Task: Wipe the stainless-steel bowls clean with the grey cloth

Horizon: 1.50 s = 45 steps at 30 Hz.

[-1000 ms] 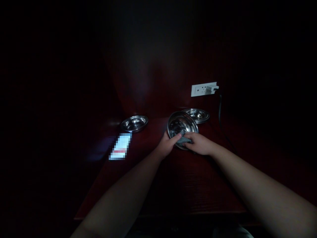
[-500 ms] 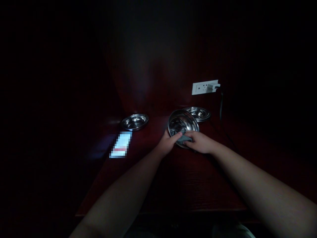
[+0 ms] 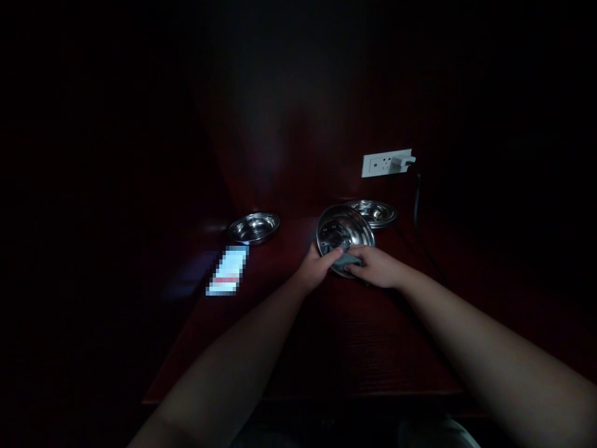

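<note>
A shiny metal bowl [image 3: 354,225] is held tilted above the dark red tabletop, its hollow side facing me. My left hand [image 3: 316,267] grips its lower left rim, thumb inside and fingers behind. My right hand [image 3: 375,266] is closed on a grey-green cloth [image 3: 347,261] pressed against the lower inside of the bowl. The fingertips of my right hand are partly hidden by the cloth and rim. Behind the bowl, to the right, lies a small stack of metal dishes [image 3: 380,214], partly covered by it.
Another metal dish [image 3: 254,229] sits at the back left, with a lit, blurred-out phone [image 3: 228,270] in front of it. On the back wall is a white socket panel [image 3: 382,163] with a plug and a dark cable [image 3: 417,199] hanging down. The surroundings are very dark.
Almost nothing differs. Both hands, the bowl and the cloth keep the same places, and the whole view has shifted very slightly.
</note>
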Motion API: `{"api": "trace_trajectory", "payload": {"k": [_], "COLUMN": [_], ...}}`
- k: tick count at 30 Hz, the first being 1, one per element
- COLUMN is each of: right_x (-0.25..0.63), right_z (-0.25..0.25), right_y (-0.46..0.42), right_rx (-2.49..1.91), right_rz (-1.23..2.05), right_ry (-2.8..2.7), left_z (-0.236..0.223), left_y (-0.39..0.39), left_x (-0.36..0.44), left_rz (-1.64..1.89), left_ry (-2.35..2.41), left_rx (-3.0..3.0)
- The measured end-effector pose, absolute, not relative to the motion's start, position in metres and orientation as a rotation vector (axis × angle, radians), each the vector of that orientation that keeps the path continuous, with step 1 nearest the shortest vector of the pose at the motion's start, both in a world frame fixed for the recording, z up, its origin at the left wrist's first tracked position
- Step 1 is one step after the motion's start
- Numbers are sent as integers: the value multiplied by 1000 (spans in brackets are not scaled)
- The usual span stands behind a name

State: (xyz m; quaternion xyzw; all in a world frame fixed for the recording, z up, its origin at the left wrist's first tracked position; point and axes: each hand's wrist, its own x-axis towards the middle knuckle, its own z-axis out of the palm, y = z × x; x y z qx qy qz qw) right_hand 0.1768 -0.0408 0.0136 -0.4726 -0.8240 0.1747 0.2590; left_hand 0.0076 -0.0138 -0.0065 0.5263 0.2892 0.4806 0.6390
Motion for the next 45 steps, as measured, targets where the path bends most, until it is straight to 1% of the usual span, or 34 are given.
{"api": "trace_trajectory", "payload": {"k": [12, 20, 31, 45], "right_x": [177, 178, 173, 174], "right_z": [15, 12, 18, 16], "right_y": [-42, -39, -44, -43], "right_rx": [-1334, -1400, -1403, -1344], "right_rz": [411, 203, 385, 478], "right_ry": [-2260, -2278, -2201, -2190], "left_z": [-6, -7, -8, -7], "left_y": [-14, -11, -12, -12], "left_x": [8, 10, 5, 7], "left_rz": [1090, 1091, 1093, 1115], "left_ry": [624, 606, 553, 550], "left_rx": [1219, 1186, 1299, 1362]}}
